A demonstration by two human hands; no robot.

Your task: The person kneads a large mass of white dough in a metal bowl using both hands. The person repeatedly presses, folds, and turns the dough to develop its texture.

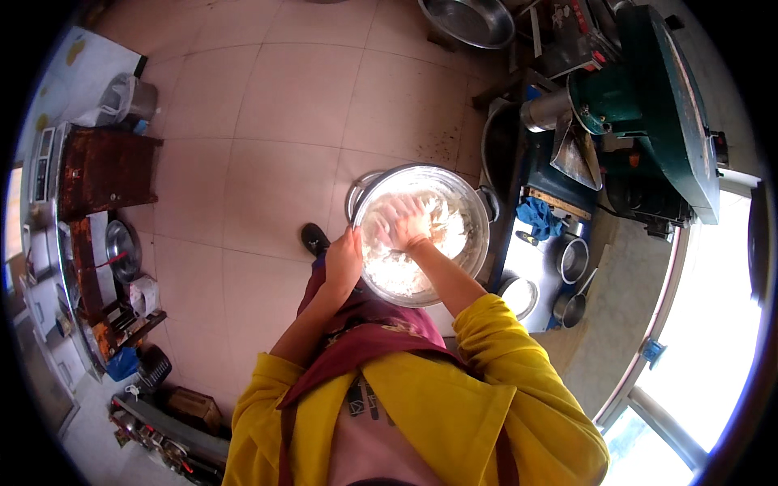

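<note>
A large steel bowl (472,257) full of white flour or floury mixture (442,231) is in front of me, just beyond my maroon apron. My left hand (347,257) is closed on the bowl's left rim. My right hand (401,223) is down inside the bowl, coated white, its fingers spread in the mixture; their tips are hard to make out.
A green machine (677,117) stands on the right, near a blue cloth (537,215) and steel pots (571,259). A wide basin (466,20) is at the back. A rusty cabinet (109,166) and metal basin (121,239) line the left. The tiled floor (267,146) lies between.
</note>
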